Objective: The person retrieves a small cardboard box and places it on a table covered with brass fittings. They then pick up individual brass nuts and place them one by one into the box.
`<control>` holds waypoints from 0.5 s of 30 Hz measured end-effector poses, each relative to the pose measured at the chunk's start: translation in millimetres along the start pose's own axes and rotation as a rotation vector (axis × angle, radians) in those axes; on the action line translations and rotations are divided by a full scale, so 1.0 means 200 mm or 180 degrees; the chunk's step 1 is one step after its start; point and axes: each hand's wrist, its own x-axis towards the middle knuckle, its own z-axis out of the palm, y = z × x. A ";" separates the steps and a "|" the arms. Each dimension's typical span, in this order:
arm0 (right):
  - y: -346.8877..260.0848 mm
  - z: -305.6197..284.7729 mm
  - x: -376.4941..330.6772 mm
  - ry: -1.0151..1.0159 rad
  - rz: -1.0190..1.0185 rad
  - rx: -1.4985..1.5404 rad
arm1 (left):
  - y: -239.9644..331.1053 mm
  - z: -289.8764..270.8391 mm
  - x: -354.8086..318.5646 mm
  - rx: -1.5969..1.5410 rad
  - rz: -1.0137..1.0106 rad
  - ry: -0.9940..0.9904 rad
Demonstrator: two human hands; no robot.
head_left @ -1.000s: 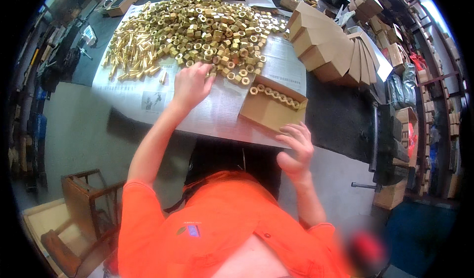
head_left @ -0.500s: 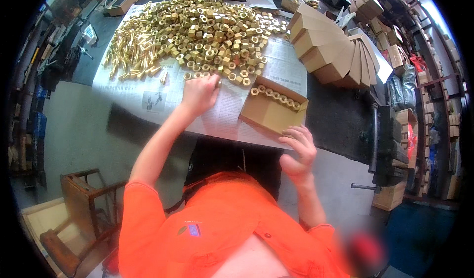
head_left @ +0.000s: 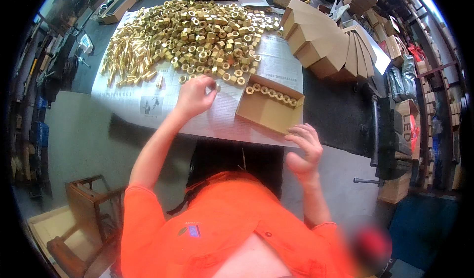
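Note:
A large heap of brass hex nuts point(head_left: 202, 33) lies on newspaper, with slim brass pins point(head_left: 126, 63) at its left side. My left hand point(head_left: 196, 97) is at the heap's near edge, thumb and fingers closed in a pinch; a small brass nut point(head_left: 217, 87) shows at the fingertips, partly covered. To its right an open cardboard box point(head_left: 266, 119) holds a row of several nuts along its far wall. Beside the box's near right corner is my right hand point(head_left: 307, 149), open, fingers stretched and thumb apart, fingertips at the box edge.
A fanned stack of cardboard boxes point(head_left: 323, 48) stands on the dark table to the right. The newspaper point(head_left: 224, 117) reaches the table's near edge. A wooden chair point(head_left: 91, 204) is at lower left. Shelving point(head_left: 439, 95) lines the right side.
My left hand has drawn slightly toward me from the heap's edge, with the nut at its fingertips. My right hand stays by the box corner. The whole view has shifted a little.

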 end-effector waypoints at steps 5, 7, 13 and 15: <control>0.00 -0.01 0.00 0.0071 0.0091 0.0136 | 0.22 -0.06 0.04 -0.0560 0.0468 -0.0102; -0.01 -0.01 0.01 0.0067 0.0084 0.0169 | 0.29 -0.04 0.06 -0.0364 0.0760 -0.0066; -0.01 -0.02 0.00 0.0086 0.0097 0.0194 | 0.39 0.11 0.11 0.0866 0.1659 -0.0166; -0.01 -0.02 -0.01 0.0108 0.0108 0.0205 | 0.39 0.16 0.12 0.0980 0.1772 -0.0338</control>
